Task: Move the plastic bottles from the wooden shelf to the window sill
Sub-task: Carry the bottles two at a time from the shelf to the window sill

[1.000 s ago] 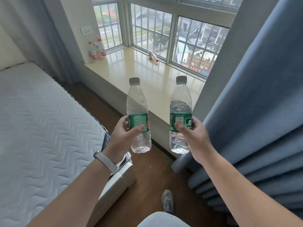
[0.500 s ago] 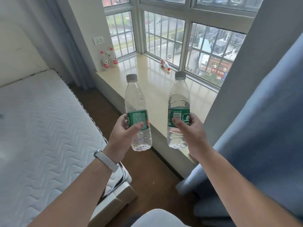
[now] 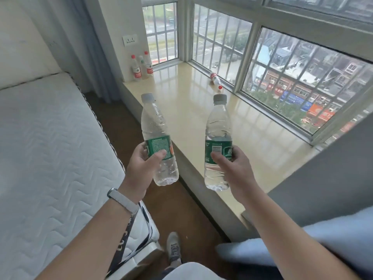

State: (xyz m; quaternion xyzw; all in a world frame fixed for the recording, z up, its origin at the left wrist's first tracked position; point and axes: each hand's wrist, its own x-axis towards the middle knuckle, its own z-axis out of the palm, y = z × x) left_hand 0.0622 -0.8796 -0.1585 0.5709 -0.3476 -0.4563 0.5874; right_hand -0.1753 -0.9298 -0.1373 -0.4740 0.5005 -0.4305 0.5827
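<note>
My left hand [image 3: 142,170] grips a clear plastic bottle [image 3: 156,130] with a green label and grey cap, held upright and tilted slightly left, over the near edge of the beige window sill [image 3: 181,102]. My right hand [image 3: 235,170] grips a second green-labelled bottle [image 3: 217,126], upright above the sill's front edge. Three red-capped bottles [image 3: 142,66] stand in the sill's far left corner. Another red-capped bottle [image 3: 215,79] lies on its side by the window frame. The wooden shelf is out of view.
A white mattress [image 3: 50,150] fills the left side, with a narrow strip of brown floor [image 3: 175,211] between it and the sill. A blue curtain [image 3: 323,239] hangs at lower right. Barred windows [image 3: 282,77] back the sill. My shoe [image 3: 173,247] is on the floor.
I have stepped closer to the sill and the view has swung left. Both bottles now hang over the sill's near edge, still held in my hands.
</note>
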